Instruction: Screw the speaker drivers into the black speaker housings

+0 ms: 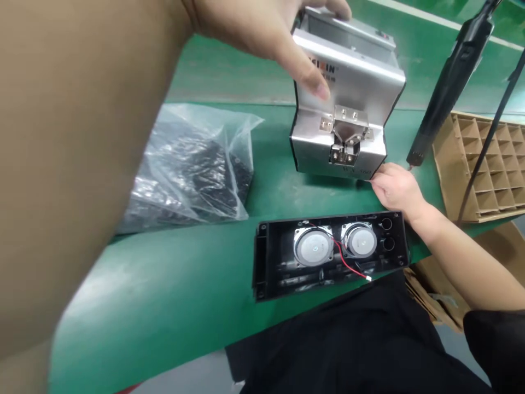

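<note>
A silver screw feeder stands at the back of the green bench, its front facing me. Reaching across from the left, my left hand grips its upper left side, thumb on the front panel and fingers over the top. My right hand is closed at the feeder's lower right corner; its fingertips are partly hidden there. Nearer to me lies an open black speaker housing with two round speakers inside. A red wire with a small white connector crosses it.
A clear plastic bag of dark parts lies to the left. On the right, a black electric screwdriver hangs tip down before a cardboard divider box. Open cardboard sits below the bench's front edge.
</note>
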Motion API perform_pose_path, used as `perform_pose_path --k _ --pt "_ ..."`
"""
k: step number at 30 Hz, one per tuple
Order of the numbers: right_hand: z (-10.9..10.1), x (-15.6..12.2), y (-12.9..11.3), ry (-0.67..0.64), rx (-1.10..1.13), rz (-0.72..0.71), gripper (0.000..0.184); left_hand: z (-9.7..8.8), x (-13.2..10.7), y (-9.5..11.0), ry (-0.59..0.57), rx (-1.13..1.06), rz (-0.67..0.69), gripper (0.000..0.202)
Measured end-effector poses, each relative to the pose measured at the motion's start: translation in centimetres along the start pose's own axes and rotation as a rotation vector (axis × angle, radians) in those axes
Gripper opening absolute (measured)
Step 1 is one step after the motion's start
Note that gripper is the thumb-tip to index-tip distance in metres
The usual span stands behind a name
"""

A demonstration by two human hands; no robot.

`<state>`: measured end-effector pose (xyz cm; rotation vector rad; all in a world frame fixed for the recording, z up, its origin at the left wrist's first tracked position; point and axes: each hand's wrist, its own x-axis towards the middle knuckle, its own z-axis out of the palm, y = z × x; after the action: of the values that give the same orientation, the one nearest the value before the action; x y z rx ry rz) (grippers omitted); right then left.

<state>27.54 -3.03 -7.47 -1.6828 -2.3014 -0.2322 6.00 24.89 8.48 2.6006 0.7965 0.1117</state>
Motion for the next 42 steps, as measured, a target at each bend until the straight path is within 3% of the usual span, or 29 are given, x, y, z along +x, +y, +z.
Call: perform_pose_path --k 2,4,13,20,24,29,33,37,40,42 --pt "0.3 0.3 -0.1 -0.02 0.023 -0.021 0.04 -0.1 0.3 -0.6 -0.009 0.091 0.138 0.171" --pt "0.6 0.5 -0.1 -0.044 0.043 -0.051 0.041 -0.3 0.7 -1.4 -0.025 0.098 0.149 0.176" --pt "0.9 0.6 0.2 -0.132 0.041 -0.158 0.041 -0.2 0.8 -1.8 -0.079 0.095 0.123 0.167" --pt "-1.4 0.3 0.3 -0.245 0.04 -0.239 0.044 0.2 0.6 -2.7 -0.078 0.068 0.177 0.16" --pt "-2.4 0.9 0.0 -0.336 0.04 -0.212 0.035 0.6 0.3 -2.9 -0.074 0.042 0.2 0.167" --pt "-2.1 1.8 -0.3 -0.378 0.055 -0.121 0.024 0.9 -0.6 -2.0 -0.043 0.029 0.223 0.166" --pt "-2.7 1.2 -0.4 -0.296 0.068 -0.031 0.018 1.3 -1.5 -1.6 -0.038 0.005 0.256 0.149" --pt "-6.4 1.1 -0.5 -0.081 0.086 0.103 0.023 2.2 -1.9 -1.7 -0.012 -0.01 0.282 0.134" --pt "-10.5 3.9 -0.6 0.125 0.106 0.194 0.034 2.9 -2.2 -1.6 -0.007 0.014 0.276 0.137" --pt "-12.8 7.2 -0.4 0.181 0.117 0.256 0.035 3.4 -2.4 -1.5 0.008 0.047 0.268 0.136"
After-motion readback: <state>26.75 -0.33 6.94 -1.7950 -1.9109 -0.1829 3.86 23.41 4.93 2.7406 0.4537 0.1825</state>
